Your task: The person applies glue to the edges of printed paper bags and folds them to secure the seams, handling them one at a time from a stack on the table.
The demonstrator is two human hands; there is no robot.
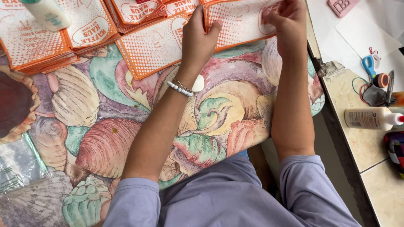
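Observation:
Both of my hands rest on an orange-and-white printed paper bag (237, 23) lying flat at the far edge of the table. My left hand (198, 38) presses on the bag's left edge, thumb along the side. My right hand (286, 21) pinches the bag's right end with curled fingers. A white bead bracelet (180, 89) circles my left wrist. Another flat bag of the same kind (153, 48) lies just left of my left hand.
Stacks of the same orange bags (38, 46) fill the table's far left, with a white glue bottle (48, 12) on them. A seashell-patterned cloth (105, 126) covers the table. On the counter to the right lie blue scissors (370, 65), a second glue bottle (370, 118) and white paper (366, 38).

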